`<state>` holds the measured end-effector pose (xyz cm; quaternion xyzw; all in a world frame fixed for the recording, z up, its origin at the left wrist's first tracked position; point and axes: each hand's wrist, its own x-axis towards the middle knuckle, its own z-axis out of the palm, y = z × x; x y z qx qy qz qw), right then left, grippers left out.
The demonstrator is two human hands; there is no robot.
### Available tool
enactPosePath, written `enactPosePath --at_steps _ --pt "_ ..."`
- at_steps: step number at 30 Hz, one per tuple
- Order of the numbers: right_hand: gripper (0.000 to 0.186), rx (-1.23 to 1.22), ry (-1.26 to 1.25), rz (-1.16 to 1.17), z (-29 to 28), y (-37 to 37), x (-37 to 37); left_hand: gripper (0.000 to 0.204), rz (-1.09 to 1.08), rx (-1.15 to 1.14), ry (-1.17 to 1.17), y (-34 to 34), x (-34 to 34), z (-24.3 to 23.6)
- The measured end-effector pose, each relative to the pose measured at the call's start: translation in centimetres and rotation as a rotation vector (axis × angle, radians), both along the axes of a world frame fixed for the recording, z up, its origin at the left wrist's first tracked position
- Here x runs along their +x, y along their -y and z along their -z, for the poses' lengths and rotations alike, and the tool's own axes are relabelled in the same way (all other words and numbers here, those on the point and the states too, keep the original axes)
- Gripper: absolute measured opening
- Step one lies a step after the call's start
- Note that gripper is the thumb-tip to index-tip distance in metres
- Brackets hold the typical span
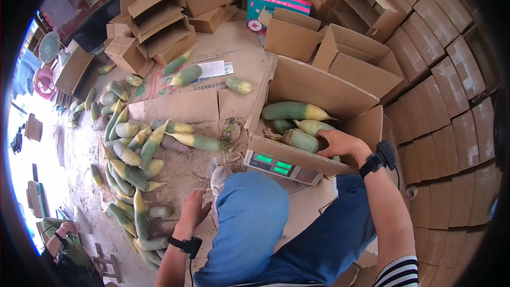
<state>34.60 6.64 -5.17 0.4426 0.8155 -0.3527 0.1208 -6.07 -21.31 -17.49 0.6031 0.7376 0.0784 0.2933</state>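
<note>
Head view looks down on blue-trousered knees, with the left hand [194,208] spread open, palm down on the flattened cardboard sheet [186,109] covering the floor, just beside a long green-and-cream root vegetable pile [133,170] along the sheet's left edge. Farther on, the right hand [342,143] reaches into an open brown cardboard box [313,82], fingers curled over a pale green root [303,141]. That box sits on a grey scale with green digits [281,167]. Beyond stand empty folded cartons [159,21].

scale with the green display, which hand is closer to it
Right. The right hand is inside the open box sitting on the scale, just above it; the left hand rests on the floor, farther left.
</note>
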Motion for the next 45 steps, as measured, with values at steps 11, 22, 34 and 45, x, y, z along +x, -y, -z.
enactPosePath --at_steps 11,22,34,45 --pt "0.049 0.589 -0.133 0.077 -3.1 -1.3 -5.1 0.045 -0.025 0.045 -0.020 0.5 -1.4 1.0" --pt "0.038 0.588 -0.018 0.007 -6.0 2.2 -4.7 0.044 -0.111 -0.012 -0.081 -4.4 -3.0 8.0" --pt "0.039 0.654 -0.399 -0.058 -7.5 8.4 -6.6 0.052 0.202 0.294 -0.673 -15.9 -1.6 14.7" --pt "0.039 0.579 -0.359 -0.004 -7.9 8.9 -5.3 0.037 0.245 0.133 -0.634 -19.9 -2.1 13.1"
